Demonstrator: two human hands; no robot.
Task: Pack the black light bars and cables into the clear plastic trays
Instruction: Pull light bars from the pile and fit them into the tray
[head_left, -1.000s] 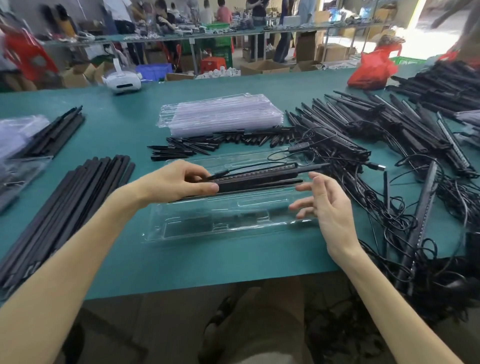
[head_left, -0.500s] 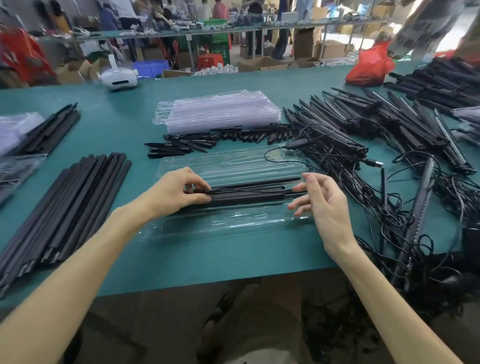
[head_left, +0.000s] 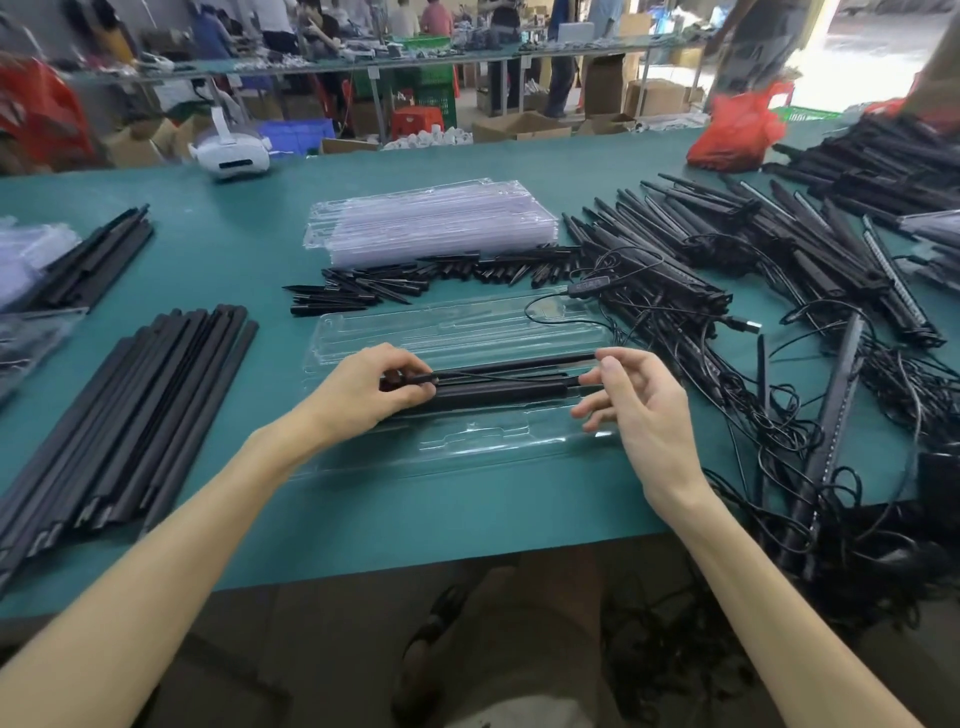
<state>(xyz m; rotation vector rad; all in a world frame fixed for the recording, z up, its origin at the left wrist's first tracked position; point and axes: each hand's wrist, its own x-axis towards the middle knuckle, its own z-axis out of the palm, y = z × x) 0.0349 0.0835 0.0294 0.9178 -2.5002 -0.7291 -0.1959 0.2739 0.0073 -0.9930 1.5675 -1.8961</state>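
Note:
An open clear plastic tray (head_left: 467, 444) lies on the green table in front of me. Black light bars (head_left: 509, 387) lie lengthwise in its middle, with a thin black cable (head_left: 550, 304) looping off their far right end to an inline controller. My left hand (head_left: 363, 389) grips the left end of the bars, fingers curled over them. My right hand (head_left: 639, 400) is at the right end, fingers loosely spread, with the fingertips close to the bar ends; I cannot tell whether they touch.
A stack of clear trays (head_left: 431, 221) sits behind, with small black pointed parts (head_left: 415, 278) in front of it. Black strips (head_left: 124, 410) lie at the left. A tangle of light bars and cables (head_left: 779, 291) fills the right side. A white headset (head_left: 231, 150) and red bag (head_left: 737, 130) stand far back.
The bars have come down from above the tray into its middle. My left hand moved down with them, and my right hand opened slightly at their right end.

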